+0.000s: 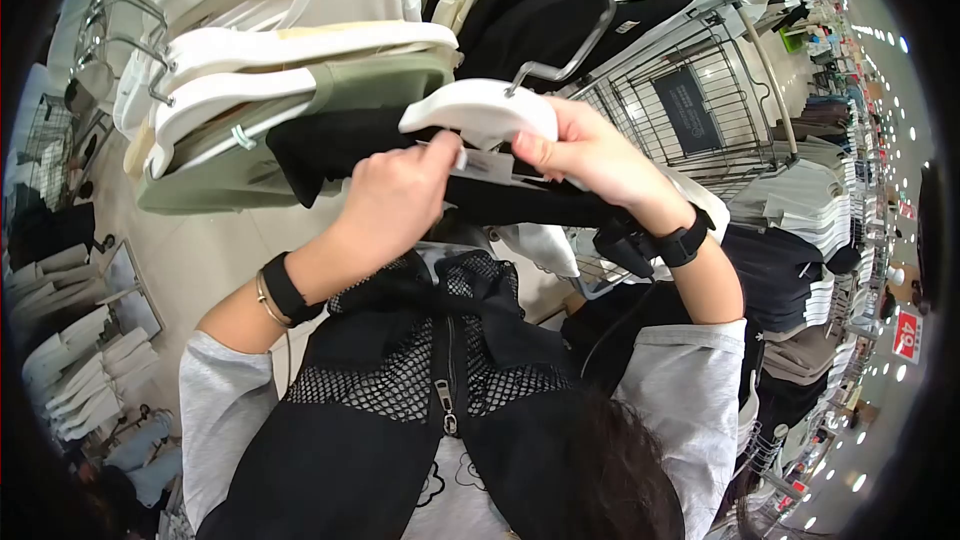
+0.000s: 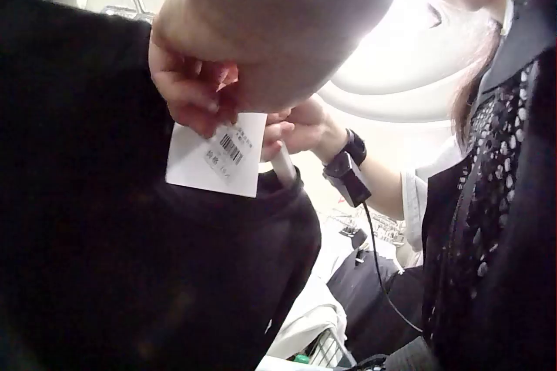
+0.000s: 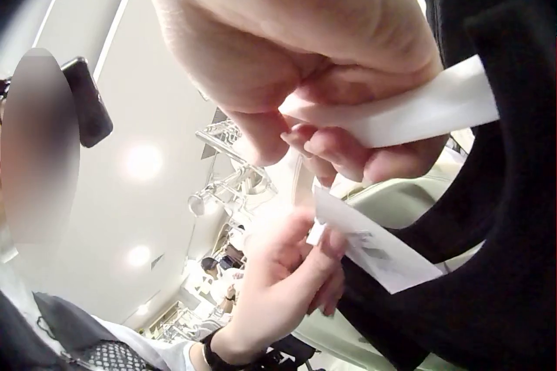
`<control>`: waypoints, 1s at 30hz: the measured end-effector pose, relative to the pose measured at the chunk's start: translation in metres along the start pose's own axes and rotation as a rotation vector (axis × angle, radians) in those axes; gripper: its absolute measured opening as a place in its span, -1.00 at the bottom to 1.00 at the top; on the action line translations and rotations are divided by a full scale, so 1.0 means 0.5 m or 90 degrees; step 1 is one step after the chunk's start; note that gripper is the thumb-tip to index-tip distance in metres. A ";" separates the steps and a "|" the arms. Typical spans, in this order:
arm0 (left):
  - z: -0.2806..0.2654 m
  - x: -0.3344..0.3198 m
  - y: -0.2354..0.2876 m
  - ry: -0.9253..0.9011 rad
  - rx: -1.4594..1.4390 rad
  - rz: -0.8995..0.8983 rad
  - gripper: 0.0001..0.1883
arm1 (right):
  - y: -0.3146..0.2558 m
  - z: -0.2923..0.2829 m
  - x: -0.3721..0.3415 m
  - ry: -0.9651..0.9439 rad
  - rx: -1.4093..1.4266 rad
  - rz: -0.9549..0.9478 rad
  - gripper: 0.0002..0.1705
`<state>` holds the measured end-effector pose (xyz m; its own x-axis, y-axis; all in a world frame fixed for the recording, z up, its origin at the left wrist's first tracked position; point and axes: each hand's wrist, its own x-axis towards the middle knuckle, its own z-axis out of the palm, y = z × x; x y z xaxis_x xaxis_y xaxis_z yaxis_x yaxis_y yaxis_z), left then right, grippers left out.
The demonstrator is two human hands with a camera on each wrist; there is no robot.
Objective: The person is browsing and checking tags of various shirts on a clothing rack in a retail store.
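Nearby stands a wire cart (image 1: 688,112); the right hand (image 1: 592,154) grips a hanger (image 1: 478,108).

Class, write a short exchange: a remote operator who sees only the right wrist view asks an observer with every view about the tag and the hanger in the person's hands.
Operator: The left hand pinches a white tag, but its print is a smudge to me. What's on it?
Observer: The left wrist view shows a barcode, with small print I can't read.
Operator: And the white hanger in the right hand: what is fixed to its top?
Observer: A metal hook, seen in the head view.
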<state>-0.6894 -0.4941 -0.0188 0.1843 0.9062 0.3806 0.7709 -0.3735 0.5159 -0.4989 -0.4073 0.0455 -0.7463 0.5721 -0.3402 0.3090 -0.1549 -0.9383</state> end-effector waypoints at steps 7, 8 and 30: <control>0.009 0.003 0.027 0.045 -0.366 -0.258 -0.88 | -0.004 0.004 0.014 0.014 0.028 0.027 -0.53; 0.019 0.008 0.033 0.017 -0.531 -0.385 -0.87 | -0.005 0.003 0.017 0.009 0.026 0.026 -0.53; 0.027 0.003 -0.033 0.005 0.186 0.085 -0.87 | -0.005 -0.029 0.003 0.066 -0.089 0.021 -0.52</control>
<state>-0.6936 -0.4838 -0.0373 0.2915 0.8509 0.4370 0.8829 -0.4151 0.2195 -0.4923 -0.3942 0.0481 -0.6725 0.6492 -0.3554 0.4160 -0.0656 -0.9070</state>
